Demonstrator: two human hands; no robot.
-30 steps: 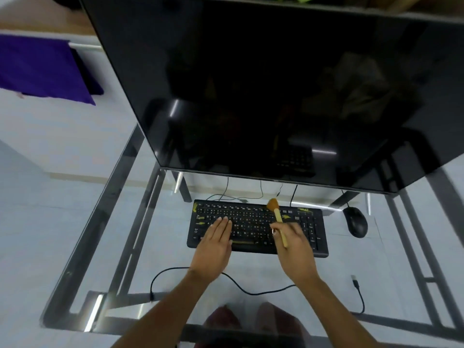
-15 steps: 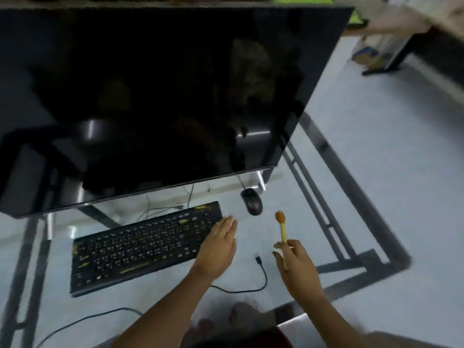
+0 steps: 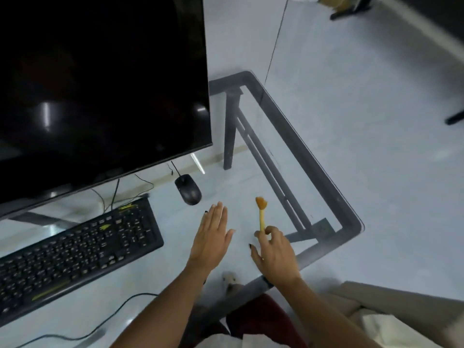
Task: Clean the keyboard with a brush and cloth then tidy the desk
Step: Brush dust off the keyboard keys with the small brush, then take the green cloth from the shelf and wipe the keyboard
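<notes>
Both bare forearms are stretched forward from the bottom edge, roughly side by side. The left hand is held flat, palm down, fingers straight and close together, thumb splayed out to the right. The right hand is curled a bit, with a thin brush pinched upright between fingertips and thumb, bristles pointed away.

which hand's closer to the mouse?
Left. The left hand is open just below the mouse; the right hand, pinching the brush, is farther right.
</notes>
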